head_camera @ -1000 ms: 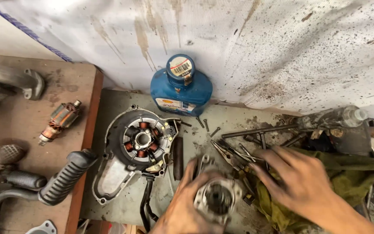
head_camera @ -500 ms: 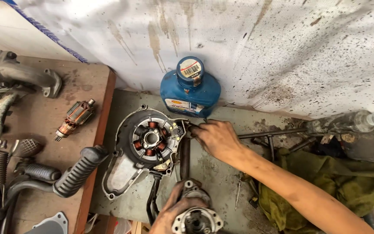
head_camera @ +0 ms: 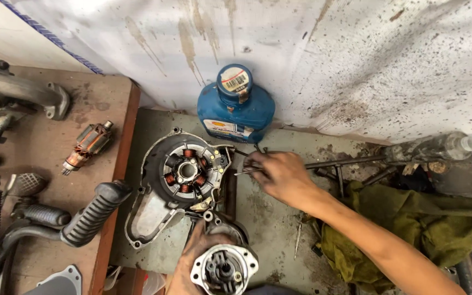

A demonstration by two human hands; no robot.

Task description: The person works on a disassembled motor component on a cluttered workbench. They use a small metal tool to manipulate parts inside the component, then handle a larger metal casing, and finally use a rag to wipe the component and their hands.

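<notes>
1. Compared with half a second ago, the right hand [head_camera: 279,176] sits in nearly the same spot beside the stator cover, but its fingers have closed around the thin metal rods; a second ago it was low over the green rag. The view has also drifted a little to the left.
2. The right hand lies palm down on the dirty bench top [head_camera: 269,218], fingers curled over a few thin metal rods [head_camera: 245,171] whose tips poke out toward the stator cover [head_camera: 178,180]. It looks like a loose pinch for picking them off the surface; how tightly it grips I cannot tell.
3. The left hand [head_camera: 192,262] is at the bottom edge, wrapped around a round metal housing [head_camera: 225,269] with its open face turned up, probably to keep the bore in sight. The fingers are closed on its body.
4. The stator cover lies flat, coils upward, just left of the right hand and above the housing.
5. A blue oil bottle [head_camera: 236,109] stands upright against the spattered wall, behind the cover.
6. A green rag [head_camera: 411,218] lies bunched under the right forearm, with long rods and a clear bottle beyond it.
7. On the wooden board [head_camera: 45,136] to the left lie a motor armature [head_camera: 87,146] and rubber-sleeved footrests [head_camera: 94,213], well apart from both hands.
</notes>
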